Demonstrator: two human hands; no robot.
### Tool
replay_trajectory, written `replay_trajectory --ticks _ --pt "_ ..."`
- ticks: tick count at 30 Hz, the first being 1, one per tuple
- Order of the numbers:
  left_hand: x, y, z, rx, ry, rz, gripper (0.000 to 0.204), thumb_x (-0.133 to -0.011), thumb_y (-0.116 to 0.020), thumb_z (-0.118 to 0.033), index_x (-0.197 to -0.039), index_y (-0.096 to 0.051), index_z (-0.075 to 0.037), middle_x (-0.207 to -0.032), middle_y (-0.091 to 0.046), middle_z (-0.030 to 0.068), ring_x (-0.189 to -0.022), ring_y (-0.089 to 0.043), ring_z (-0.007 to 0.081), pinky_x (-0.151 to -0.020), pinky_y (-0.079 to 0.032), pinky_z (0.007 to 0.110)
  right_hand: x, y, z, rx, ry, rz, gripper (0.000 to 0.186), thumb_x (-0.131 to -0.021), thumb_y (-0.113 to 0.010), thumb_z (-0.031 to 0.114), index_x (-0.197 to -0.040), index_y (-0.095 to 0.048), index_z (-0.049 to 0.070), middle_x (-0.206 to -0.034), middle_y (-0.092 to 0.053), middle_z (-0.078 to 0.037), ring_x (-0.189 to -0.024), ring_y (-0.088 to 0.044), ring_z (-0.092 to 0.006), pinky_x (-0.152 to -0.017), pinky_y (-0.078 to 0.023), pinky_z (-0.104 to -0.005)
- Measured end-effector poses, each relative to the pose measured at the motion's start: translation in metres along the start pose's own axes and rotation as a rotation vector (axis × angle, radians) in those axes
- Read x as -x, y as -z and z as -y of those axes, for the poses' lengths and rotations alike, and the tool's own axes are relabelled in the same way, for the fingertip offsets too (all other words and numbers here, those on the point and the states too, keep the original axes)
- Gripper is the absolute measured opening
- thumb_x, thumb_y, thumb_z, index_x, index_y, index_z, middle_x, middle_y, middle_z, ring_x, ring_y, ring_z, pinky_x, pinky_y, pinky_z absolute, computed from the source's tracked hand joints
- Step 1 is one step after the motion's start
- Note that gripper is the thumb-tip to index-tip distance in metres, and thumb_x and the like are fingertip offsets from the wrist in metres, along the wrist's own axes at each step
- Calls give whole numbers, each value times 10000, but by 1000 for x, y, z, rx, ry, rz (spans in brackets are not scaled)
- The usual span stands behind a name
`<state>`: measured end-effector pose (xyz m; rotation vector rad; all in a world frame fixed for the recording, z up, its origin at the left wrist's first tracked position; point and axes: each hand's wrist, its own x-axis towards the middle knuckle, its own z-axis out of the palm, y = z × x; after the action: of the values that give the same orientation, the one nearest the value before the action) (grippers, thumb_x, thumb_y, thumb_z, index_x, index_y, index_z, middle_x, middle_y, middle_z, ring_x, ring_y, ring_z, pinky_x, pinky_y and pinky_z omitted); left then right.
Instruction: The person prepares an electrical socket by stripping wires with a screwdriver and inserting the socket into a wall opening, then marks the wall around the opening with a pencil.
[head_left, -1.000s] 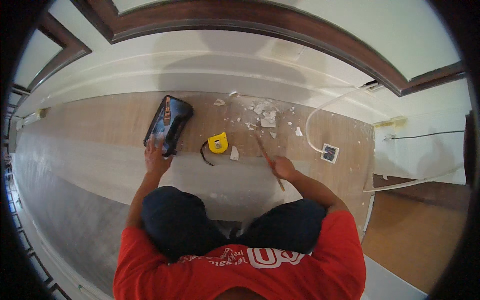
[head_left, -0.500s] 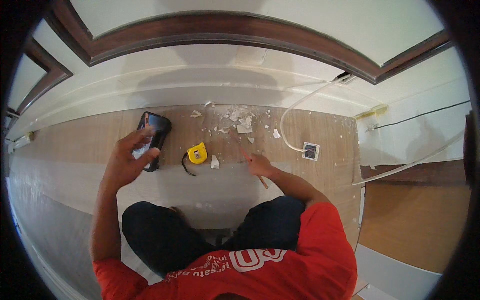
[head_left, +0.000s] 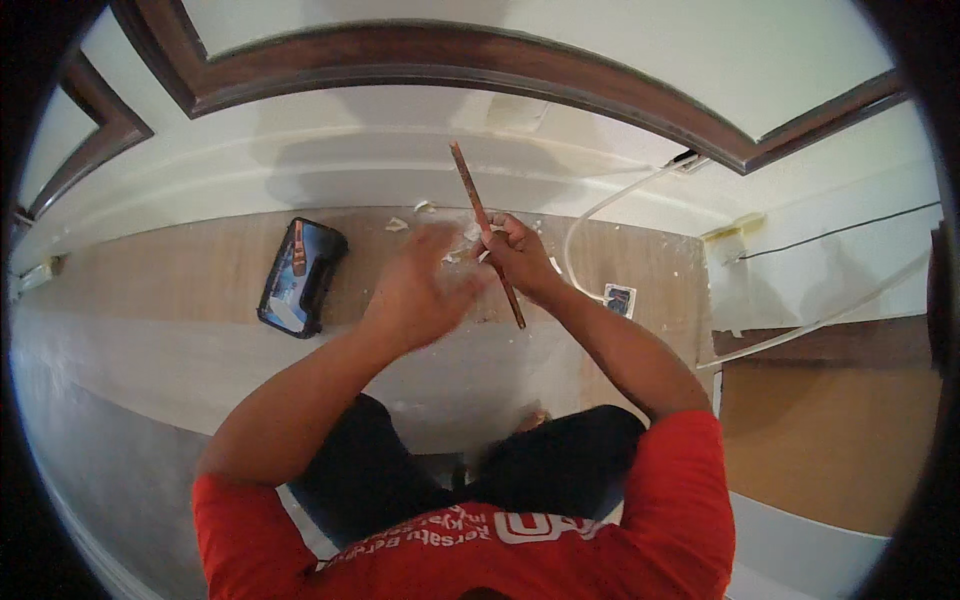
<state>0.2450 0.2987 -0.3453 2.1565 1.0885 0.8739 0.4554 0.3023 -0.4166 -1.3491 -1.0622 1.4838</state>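
Observation:
My right hand (head_left: 519, 262) grips a long, thin reddish-brown stick (head_left: 467, 181) around its middle, tilted with its far end toward the wall. What kind of tool it is cannot be made out. Just left of it, my left hand (head_left: 420, 296) is blurred, with thumb and fingers apart and nothing visible in them. Beneath both hands lie white plaster chips (head_left: 397, 224), largely covered by them. The yellow tape measure seen earlier is hidden behind my left hand and forearm.
A black-edged case (head_left: 301, 277) with a tool pictured on it lies left on the wood-look surface (head_left: 170, 262). To the right, a white conduit (head_left: 572, 240) runs from the wall to a square socket box (head_left: 619, 299). Dark-framed panels (head_left: 440, 58) rise at the back.
My left hand has left the case and moved right, beside my right hand. My right hand has lifted the stick up and forward. The tape measure has become hidden.

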Motion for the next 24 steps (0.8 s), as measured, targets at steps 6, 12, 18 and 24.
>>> replay_trajectory --ticks 6,12,18,24 --pt "-45 7 34 343 310 -276 506 -965 -612 -353 -1308 -548 14 -1219 -621 210 -1096 -602 272 -883 -503 381 -27 -51 20 361 235 -11 244 -950 -572 168 -1166 -553 56 -794 -655 -100 -675 -653 -178 -625 -542 -370" --pt "-78 0 51 174 206 -255 483 -1000 -546 -343 -1338 -553 2 -1305 -574 220 -1147 -583 261 -916 -493 361 -66 -104 28 212 749 -405 330 -987 -486 161 -1298 -518 55 -873 -683 -224 -789 -674 -430 -688 -531 -455" --pt "-67 24 -6 170 388 -216 501 -982 -592 -368 -1319 -580 2 -1282 -599 183 -1144 -584 231 -956 -474 335 -115 -62 14 -38 717 -903 451 -1039 -435 279 -1416 -479 35 -758 -601 -31 -668 -565 -136 -657 -473 -268" --pt "-36 18 -17 381 617 -199 496 -977 -601 -407 -1305 -614 -35 -1231 -646 84 -1130 -574 167 -904 -487 312 -127 -30 -4 -14 666 -789 393 -1048 -463 226 -1364 -530 1 -780 -534 20 -625 -413 -35 -579 -370 -197"
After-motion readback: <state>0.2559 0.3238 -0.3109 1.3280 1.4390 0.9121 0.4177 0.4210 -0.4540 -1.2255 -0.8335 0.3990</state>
